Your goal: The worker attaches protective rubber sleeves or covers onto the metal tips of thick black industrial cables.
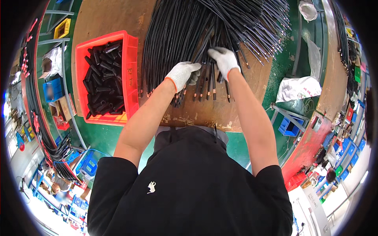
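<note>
A worker in a black short-sleeved shirt stands at a worn brown wooden workbench (102,23), both hands in white knit gloves with orange cuffs. The left hand (182,74) is curled around a small bunch of thin black cables with copper-coloured tips (204,84), which lie near the bench's front edge; the glove covers the fingers' undersides, so exactly how many cables it grips cannot be made out. The right hand (223,60) is closed, pinching at the same cables a little farther up, its fingertips hidden among the strands.

Behind the hands, a large fan of long black cables (177,31) spreads across the bench and runs out of the picture at the top, so its full length is cut off. To the left of it sits a red rectangular plastic crate (132,70) holding short black ribbed rubber sleeves (103,78); its near corner shows a yellowish patch that is hard to identify.

Right of the bench, on the green floor, lies a crumpled white plastic bag (297,88). The rim of the view bends and blurs; blue bins (289,126) and shelving there are too small to read.
</note>
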The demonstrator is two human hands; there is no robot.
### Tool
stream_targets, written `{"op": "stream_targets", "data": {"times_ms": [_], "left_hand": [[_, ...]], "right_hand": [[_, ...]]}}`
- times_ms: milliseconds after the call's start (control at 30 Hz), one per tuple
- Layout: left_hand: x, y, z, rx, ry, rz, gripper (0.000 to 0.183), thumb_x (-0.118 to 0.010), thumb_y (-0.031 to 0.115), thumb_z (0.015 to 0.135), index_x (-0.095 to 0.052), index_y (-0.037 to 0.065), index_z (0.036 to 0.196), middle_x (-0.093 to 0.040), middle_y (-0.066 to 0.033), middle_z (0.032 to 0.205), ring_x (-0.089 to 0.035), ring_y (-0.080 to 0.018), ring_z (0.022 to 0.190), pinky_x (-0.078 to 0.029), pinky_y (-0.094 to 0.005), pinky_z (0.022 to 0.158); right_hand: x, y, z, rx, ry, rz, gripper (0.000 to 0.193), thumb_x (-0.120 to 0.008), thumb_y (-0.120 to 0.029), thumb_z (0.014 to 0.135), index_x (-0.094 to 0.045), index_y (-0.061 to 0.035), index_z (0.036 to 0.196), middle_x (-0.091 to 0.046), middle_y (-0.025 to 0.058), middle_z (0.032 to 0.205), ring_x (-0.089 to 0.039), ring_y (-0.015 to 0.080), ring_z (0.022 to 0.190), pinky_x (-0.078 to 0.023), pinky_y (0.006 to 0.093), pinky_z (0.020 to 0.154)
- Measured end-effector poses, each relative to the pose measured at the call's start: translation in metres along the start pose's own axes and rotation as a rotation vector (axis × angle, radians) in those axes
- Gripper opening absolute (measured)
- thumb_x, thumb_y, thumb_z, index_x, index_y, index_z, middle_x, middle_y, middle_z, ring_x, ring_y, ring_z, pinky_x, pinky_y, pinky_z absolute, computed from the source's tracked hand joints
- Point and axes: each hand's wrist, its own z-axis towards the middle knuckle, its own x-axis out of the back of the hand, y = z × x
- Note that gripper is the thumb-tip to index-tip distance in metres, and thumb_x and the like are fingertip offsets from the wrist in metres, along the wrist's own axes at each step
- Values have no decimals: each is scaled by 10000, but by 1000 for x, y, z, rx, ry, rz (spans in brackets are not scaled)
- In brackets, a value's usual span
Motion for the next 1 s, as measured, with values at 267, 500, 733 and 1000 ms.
{"op": "stream_targets", "data": {"times_ms": [267, 500, 733, 1000], "left_hand": [[-12, -9, 7, 44, -114, -57, 266, -731, 296, 1046, -683, 47, 1125, -739, -61, 909, -717, -166, 706, -596, -324, 589], [-41, -33, 25, -159, 19, -60, 298, -664, 289, 1087, -690, 18, 1209, -770, -117, 1033, -746, -239, 799, -632, -386, 691], [-22, -35, 27, 44, -19, -89, 232, -706, 258, 1069, -668, 38, 1133, -738, -108, 918, -744, -255, 744, -632, -432, 653], [-37, -29, 21, 26, 40, -9, 827, -876, 194, 917, -443, -72, 1569, -738, -95, 905, -724, -211, 675, -587, -364, 544]], "right_hand": [[-11, -9, 5, -557, 63, 1091, 271, -690, -356, 1074, -679, -85, 1056, -699, 68, 938, -582, 149, 688, -488, 301, 611], [-53, 43, -66, -378, 179, 1150, 198, -625, -195, 1066, -635, -29, 1173, -743, 161, 1087, -727, 306, 911, -591, 439, 771], [-6, 42, -115, -267, 139, 738, 505, -673, -187, 1063, -504, -27, 1512, -743, 129, 1141, -749, 204, 875, -616, 352, 731], [5, 94, -172, -77, -48, 20, 535, -763, -282, 975, -683, 5, 1419, -790, 165, 1144, -765, 213, 989, -590, 340, 889]]}}
